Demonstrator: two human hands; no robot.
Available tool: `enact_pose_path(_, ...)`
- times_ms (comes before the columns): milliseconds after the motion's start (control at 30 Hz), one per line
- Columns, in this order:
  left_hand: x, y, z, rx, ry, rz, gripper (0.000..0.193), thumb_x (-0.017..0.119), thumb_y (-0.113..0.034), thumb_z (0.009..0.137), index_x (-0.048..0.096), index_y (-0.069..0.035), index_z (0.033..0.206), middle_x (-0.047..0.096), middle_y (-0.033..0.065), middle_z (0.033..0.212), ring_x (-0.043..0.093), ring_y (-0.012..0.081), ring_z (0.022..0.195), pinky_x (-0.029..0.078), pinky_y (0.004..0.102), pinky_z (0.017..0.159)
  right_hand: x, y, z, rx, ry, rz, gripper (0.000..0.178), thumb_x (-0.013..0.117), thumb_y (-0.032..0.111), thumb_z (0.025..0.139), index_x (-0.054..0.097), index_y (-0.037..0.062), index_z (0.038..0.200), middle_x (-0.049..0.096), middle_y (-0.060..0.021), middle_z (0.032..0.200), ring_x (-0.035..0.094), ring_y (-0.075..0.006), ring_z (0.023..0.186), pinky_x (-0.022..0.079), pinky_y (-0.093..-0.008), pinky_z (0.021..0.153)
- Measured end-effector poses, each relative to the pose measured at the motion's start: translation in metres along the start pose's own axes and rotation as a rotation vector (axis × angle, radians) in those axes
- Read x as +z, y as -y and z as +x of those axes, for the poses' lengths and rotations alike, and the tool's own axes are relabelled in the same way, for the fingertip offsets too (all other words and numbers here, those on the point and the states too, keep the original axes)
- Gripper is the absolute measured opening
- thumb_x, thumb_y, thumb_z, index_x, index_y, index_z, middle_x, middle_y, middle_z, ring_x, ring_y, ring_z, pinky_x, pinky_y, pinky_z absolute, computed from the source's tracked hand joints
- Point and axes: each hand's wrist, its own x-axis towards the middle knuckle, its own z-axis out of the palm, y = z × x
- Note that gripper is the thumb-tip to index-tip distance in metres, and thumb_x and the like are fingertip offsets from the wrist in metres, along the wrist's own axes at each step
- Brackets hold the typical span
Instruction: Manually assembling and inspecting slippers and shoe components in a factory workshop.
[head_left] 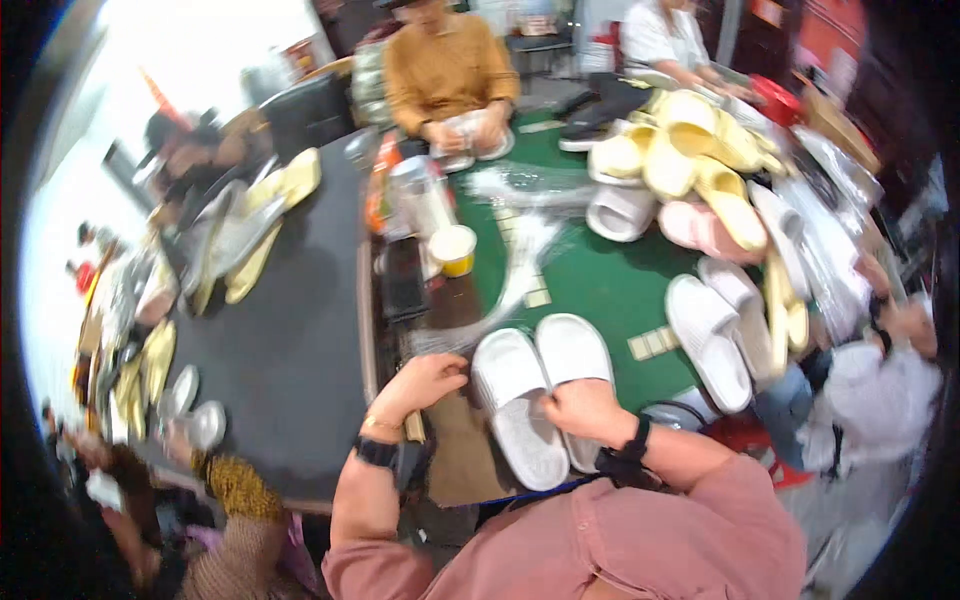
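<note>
A pair of white slide slippers lies side by side in front of me, toes pointing away: a left slipper [508, 365] and a right slipper [572, 345]. My right hand [583, 408] is closed over the right slipper, its curled fingertips at the inner edge beside the left slipper. My left hand [430, 382] hovers just left of the left slipper, apart from it. Its fingers are bent together; anything between them is too small or blurred to make out. Wristbands show on both of my wrists.
Yellow slippers [690, 125] are heaped at the far right of the green table [610, 285], with more white slippers [705, 330] nearer me. A paper cup [453, 250] stands beyond my left hand. A person [450, 75] handles white slippers opposite. Grey table [290, 370] adjoins left.
</note>
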Motion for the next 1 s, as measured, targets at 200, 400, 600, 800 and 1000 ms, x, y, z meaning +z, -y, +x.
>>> enact_pose_path(200,-0.001,-0.005,0.009,-0.058,0.007,-0.015,0.035,0.066,-0.018,0.085,0.063,0.000,0.115,0.068,0.0119,0.086,0.063,0.0180,0.077,0.050,0.0313,0.072,-0.030,-0.019,-0.013,0.068,-0.152,0.034,0.042,0.051,0.032,0.084,0.066,-0.0021,0.064,0.062,-0.0221,0.061,0.063,-0.0402,0.057,0.053,-0.0482,0.060)
enact_pose_path(400,0.002,-0.003,0.003,-0.153,0.013,-0.002,0.036,0.067,-0.018,0.085,0.063,0.000,0.116,0.067,0.0117,0.088,0.063,0.0192,0.078,0.050,0.0325,0.072,-0.132,-0.079,0.009,0.163,-0.446,-0.070,0.037,0.055,0.033,0.084,0.069,0.0016,0.071,0.064,-0.0230,0.070,0.064,-0.0394,0.067,0.052,-0.0469,0.066)
enact_pose_path(600,0.011,0.010,0.008,-0.001,-0.015,0.034,0.039,0.064,-0.024,0.083,0.064,0.000,0.114,0.069,0.0186,0.096,0.066,0.0335,0.090,0.051,0.0385,0.080,-0.281,-0.179,0.027,0.365,-0.755,-0.326,0.039,0.045,0.034,0.097,0.059,-0.0016,0.092,0.060,-0.0284,0.093,0.056,-0.0492,0.087,0.046,-0.0493,0.070)
enact_pose_path(800,0.017,0.018,0.015,0.010,-0.086,0.088,0.034,0.064,-0.022,0.083,0.065,-0.001,0.110,0.070,0.0158,0.091,0.067,0.0298,0.086,0.052,0.0372,0.077,-0.213,-0.170,0.016,0.127,-0.575,-0.183,0.028,0.059,0.021,0.092,0.055,-0.0034,0.078,0.054,-0.0181,0.069,0.055,-0.0234,0.064,0.044,-0.0377,0.062)
enact_pose_path(1000,0.010,0.017,0.012,0.044,-0.328,-0.121,0.026,0.066,-0.018,0.084,0.067,-0.002,0.104,0.071,0.0137,0.087,0.068,0.0223,0.079,0.053,0.0341,0.074,-0.086,-0.095,0.017,0.108,-0.200,0.211,0.017,0.062,0.013,0.085,0.061,-0.0032,0.078,0.057,-0.0154,0.065,0.056,-0.0181,0.059,0.045,-0.0319,0.057)
